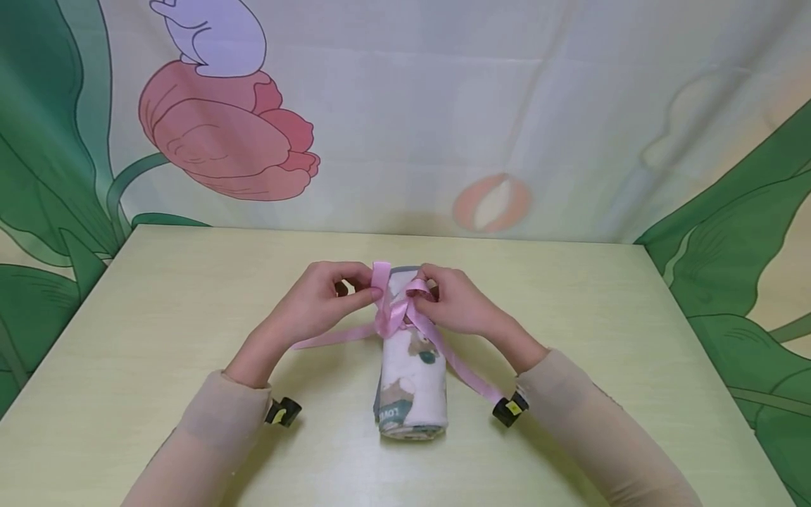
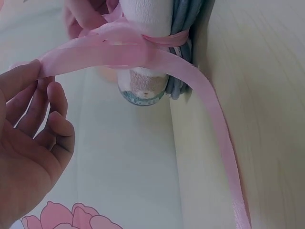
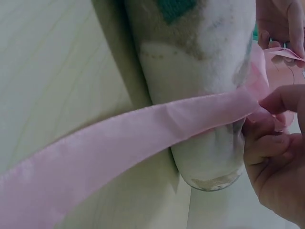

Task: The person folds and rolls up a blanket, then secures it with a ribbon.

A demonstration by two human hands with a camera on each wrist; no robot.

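Observation:
A rolled towel [image 1: 415, 384], white with brown and teal prints, lies lengthwise on the table with a pink ribbon [image 1: 465, 372] tied around its far half. My left hand [image 1: 317, 299] pinches a loop of the ribbon between thumb and forefinger, as the left wrist view also shows at the ribbon loop [image 2: 76, 57]. On the other side my right hand [image 1: 459, 299] pinches another ribbon loop close to the knot. Two loose ribbon tails trail out, one to the left and one toward the right wrist. My right fingers partly hide the knot.
The pale wooden table [image 1: 190, 310] stretches out on both sides of the towel. Behind it hangs a printed curtain [image 1: 393, 141] with flowers and leaves. Small black wrist cameras, left [image 1: 283, 412] and right [image 1: 510, 408], sit at the sleeve cuffs.

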